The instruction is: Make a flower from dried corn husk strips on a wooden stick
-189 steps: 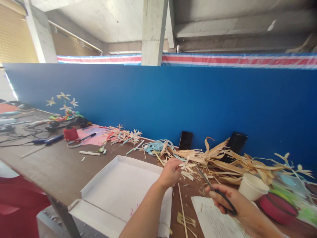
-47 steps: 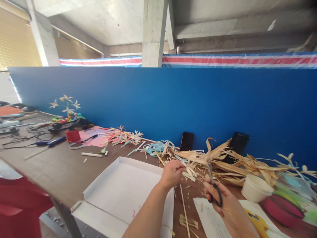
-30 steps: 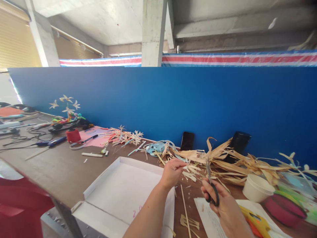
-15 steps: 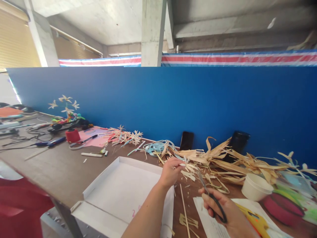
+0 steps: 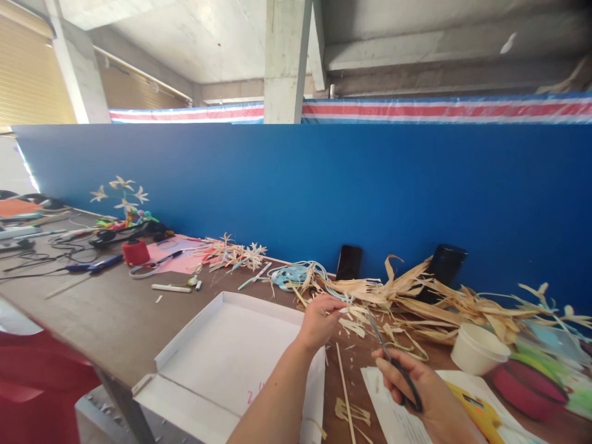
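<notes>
Black-handled scissors (image 5: 380, 338) sit in the right hand (image 5: 430, 391), fingers curled round the handles, the blades angled toward the left hand (image 5: 321, 317), whose thumb and fingertips pinch a small pale petal-like piece (image 5: 343, 310). Tan dried husks (image 5: 411, 291) spread just beyond that pinch, a white box (image 5: 231, 351) lies left of it, and a white cup (image 5: 478, 354) stands right of the scissors grip.

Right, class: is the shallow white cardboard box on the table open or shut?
Open: the shallow white cardboard box shows its inside floor, pink writing and raised walls, with nothing covering them.
</notes>
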`<move>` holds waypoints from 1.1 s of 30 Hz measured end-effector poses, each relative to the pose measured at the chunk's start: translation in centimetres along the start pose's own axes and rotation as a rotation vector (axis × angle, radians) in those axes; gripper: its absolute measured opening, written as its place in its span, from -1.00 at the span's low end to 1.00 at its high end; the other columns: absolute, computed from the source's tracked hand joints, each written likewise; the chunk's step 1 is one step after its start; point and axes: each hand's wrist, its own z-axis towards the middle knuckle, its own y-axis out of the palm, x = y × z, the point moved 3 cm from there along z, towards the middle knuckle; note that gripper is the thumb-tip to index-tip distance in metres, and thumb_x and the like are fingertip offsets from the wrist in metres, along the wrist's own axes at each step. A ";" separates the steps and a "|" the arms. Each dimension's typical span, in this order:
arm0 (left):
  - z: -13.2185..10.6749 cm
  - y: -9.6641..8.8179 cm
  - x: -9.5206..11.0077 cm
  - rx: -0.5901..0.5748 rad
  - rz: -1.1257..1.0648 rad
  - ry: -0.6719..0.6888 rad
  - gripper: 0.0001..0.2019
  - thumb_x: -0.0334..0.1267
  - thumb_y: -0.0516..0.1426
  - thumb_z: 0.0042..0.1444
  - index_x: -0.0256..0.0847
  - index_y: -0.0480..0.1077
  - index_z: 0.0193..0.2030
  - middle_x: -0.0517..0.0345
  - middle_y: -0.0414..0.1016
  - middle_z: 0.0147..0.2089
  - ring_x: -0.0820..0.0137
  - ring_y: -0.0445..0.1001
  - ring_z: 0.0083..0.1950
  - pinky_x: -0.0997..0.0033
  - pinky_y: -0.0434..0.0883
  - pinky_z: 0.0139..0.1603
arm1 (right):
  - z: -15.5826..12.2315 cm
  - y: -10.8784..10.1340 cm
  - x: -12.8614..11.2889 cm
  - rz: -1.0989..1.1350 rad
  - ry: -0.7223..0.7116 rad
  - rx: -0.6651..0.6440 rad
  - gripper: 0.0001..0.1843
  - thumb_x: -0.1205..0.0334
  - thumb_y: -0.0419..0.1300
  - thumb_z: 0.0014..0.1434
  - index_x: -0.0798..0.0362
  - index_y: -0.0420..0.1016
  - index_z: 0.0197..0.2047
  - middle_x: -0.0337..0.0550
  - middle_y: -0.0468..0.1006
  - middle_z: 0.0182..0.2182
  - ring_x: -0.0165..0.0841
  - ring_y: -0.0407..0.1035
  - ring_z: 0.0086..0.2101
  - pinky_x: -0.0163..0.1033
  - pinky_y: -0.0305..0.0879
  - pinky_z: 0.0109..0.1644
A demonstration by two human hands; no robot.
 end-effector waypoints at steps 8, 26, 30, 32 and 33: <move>0.0 0.1 -0.2 -0.013 0.017 0.007 -0.87 -0.39 0.16 -0.04 -0.19 0.53 -0.33 0.11 0.52 -0.28 0.42 0.43 -0.20 0.43 0.35 -0.09 | 0.7 -0.4 0.3 -0.016 -0.001 -0.027 -0.61 -0.04 0.25 -0.12 0.09 0.41 -0.31 -0.36 0.33 -0.69 -0.53 0.13 -0.62 -0.39 0.01 -0.53; 0.0 0.1 0.1 -0.045 0.038 -0.002 -0.85 -0.39 0.16 -0.04 -0.17 0.53 -0.32 0.10 0.52 -0.28 0.40 0.43 -0.19 0.40 0.34 -0.08 | 0.5 -0.6 0.1 -0.055 0.013 0.007 -0.57 -0.10 0.26 -0.17 0.08 0.44 -0.34 -0.36 0.28 -0.70 -0.53 0.10 -0.64 -0.37 -0.01 -0.55; 0.0 0.1 0.1 -0.032 0.031 0.001 -0.86 -0.38 0.16 -0.04 -0.17 0.53 -0.33 0.10 0.52 -0.28 0.40 0.43 -0.19 0.41 0.34 -0.07 | 0.3 -0.5 -0.2 -0.058 -0.002 0.016 -0.57 -0.08 0.27 -0.19 0.09 0.44 -0.35 -0.37 0.26 -0.72 -0.53 0.07 -0.66 -0.37 -0.05 -0.57; 0.0 0.0 0.2 -0.031 0.035 0.002 -0.86 -0.38 0.16 -0.03 -0.17 0.53 -0.33 0.11 0.53 -0.28 0.40 0.43 -0.19 0.40 0.34 -0.07 | 0.2 -0.5 -0.4 -0.058 -0.010 0.016 -0.59 -0.06 0.27 -0.20 0.10 0.45 -0.37 -0.37 0.25 -0.74 -0.53 0.05 -0.67 -0.37 -0.07 -0.58; 0.0 0.0 0.2 -0.032 0.040 0.001 -0.86 -0.38 0.15 -0.03 -0.17 0.53 -0.33 0.11 0.53 -0.28 0.40 0.43 -0.19 0.40 0.34 -0.07 | 0.1 -0.4 -0.5 -0.058 -0.011 0.015 -0.60 -0.06 0.28 -0.21 0.10 0.45 -0.39 -0.37 0.24 -0.75 -0.53 0.05 -0.67 -0.37 -0.07 -0.58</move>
